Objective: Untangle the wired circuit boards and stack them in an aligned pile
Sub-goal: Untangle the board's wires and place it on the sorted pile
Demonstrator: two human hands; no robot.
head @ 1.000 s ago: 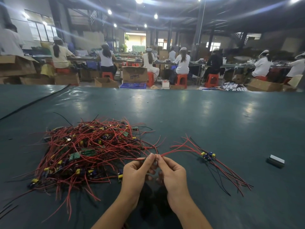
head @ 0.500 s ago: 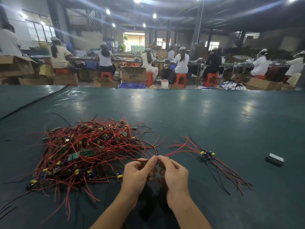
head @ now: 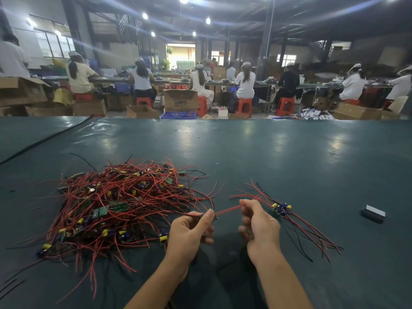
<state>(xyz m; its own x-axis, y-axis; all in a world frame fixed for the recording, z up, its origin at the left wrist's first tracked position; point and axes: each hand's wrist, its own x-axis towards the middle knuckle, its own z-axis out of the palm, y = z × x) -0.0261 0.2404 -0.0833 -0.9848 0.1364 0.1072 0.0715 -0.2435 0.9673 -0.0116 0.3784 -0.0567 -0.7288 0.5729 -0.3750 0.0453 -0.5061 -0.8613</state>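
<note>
From the head camera, a tangled heap of wired circuit boards (head: pixel 124 204) lies on the dark green table (head: pixel 245 152), to the left of both hands and a little beyond them. Thin red leads loop and splay in every direction over small green boards, with yellow and blue components showing through and a few black leads among them. Just beyond the right hand and to its right lies a small pile of boards (head: pixel 282 209), their yellow and blue parts bunched together and their red and black leads fanning out toward the near right. The left hand (head: pixel 189 233) pinches a red wire (head: pixel 227 209) between thumb and forefinger, its other fingers curled under. The right hand (head: pixel 258 224) grips the same wire's other end with curled fingers, so the wire runs nearly straight between the two hands, which are apart. Well to the right of the right hand rests a small grey block (head: pixel 374 214).
</note>
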